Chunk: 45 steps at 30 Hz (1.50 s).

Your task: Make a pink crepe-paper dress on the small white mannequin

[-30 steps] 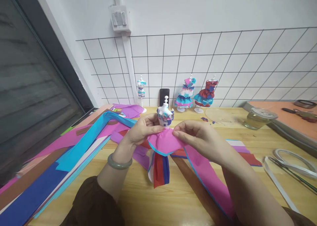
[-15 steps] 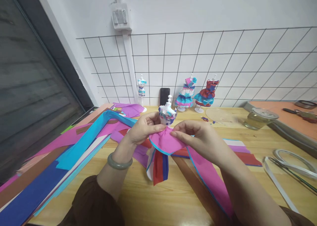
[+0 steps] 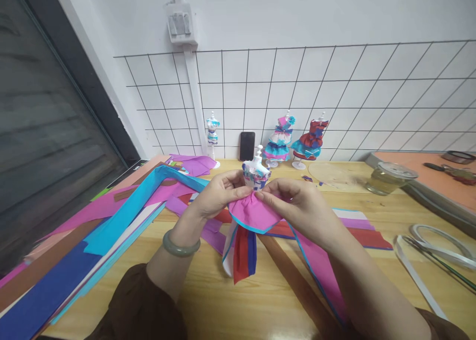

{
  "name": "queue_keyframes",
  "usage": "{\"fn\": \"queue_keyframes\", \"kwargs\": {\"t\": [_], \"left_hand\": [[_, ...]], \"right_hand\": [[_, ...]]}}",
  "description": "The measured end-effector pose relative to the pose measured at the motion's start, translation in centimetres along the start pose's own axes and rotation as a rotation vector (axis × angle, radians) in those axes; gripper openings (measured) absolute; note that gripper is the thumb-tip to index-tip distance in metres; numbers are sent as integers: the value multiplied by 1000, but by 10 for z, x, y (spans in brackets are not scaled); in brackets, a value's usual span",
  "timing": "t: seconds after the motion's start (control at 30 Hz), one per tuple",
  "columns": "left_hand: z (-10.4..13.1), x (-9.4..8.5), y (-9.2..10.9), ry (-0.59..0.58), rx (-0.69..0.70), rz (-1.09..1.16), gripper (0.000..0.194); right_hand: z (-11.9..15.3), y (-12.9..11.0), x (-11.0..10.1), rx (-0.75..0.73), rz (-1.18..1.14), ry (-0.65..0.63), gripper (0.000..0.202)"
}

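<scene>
Between my hands is a small white mannequin point(image 3: 256, 171) with coloured paper scraps stuck to its bust. A pink paper strip point(image 3: 253, 213) edged in blue is gathered in pleats at its waist. My left hand point(image 3: 223, 193) is closed, thumb pressing the pleats on the left side. With thumb and fingers, my right hand point(image 3: 293, 196) pinches the same strip just to the right; its long end trails under my right forearm. Below hangs a red, blue and white paper piece point(image 3: 243, 255). The mannequin's lower part is hidden.
Long coloured paper strips point(image 3: 122, 216) lie on the left of the wooden table point(image 3: 208, 300). Dressed mannequins point(image 3: 278, 139) and a phone point(image 3: 247, 146) stand by the tiled wall. At right are a lidded cup point(image 3: 390, 178), white ribbon point(image 3: 420, 275) and scissors point(image 3: 442, 260).
The mannequin has shifted slightly right and stands more upright. My right fingers have come closer to my left thumb, with the pink strip bunched between them.
</scene>
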<state>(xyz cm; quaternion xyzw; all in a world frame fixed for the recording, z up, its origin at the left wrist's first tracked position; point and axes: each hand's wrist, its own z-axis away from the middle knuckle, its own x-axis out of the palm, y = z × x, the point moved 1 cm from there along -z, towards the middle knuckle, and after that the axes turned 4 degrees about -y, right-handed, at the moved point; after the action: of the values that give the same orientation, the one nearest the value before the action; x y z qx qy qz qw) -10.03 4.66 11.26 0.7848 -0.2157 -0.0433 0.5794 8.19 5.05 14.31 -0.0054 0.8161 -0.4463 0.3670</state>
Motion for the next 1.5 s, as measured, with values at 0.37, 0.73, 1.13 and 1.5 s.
{"fn": "queue_keyframes", "kwargs": {"t": [0.37,0.73,1.13,1.5], "left_hand": [[0,6,0,-11,-48,-32,37],[0,1,-5,31,-73,-9,44],[1,-9,-3,18,-90,-167,43],[-1,-7,-9,23,-60,-162,57]], "right_hand": [[-2,8,-2,17,-24,-22,24],[-2,6,-8,21,-47,-131,19],[-2,9,-14,81,-50,-238,23],[-1,8,-14,21,7,-296,23]]}}
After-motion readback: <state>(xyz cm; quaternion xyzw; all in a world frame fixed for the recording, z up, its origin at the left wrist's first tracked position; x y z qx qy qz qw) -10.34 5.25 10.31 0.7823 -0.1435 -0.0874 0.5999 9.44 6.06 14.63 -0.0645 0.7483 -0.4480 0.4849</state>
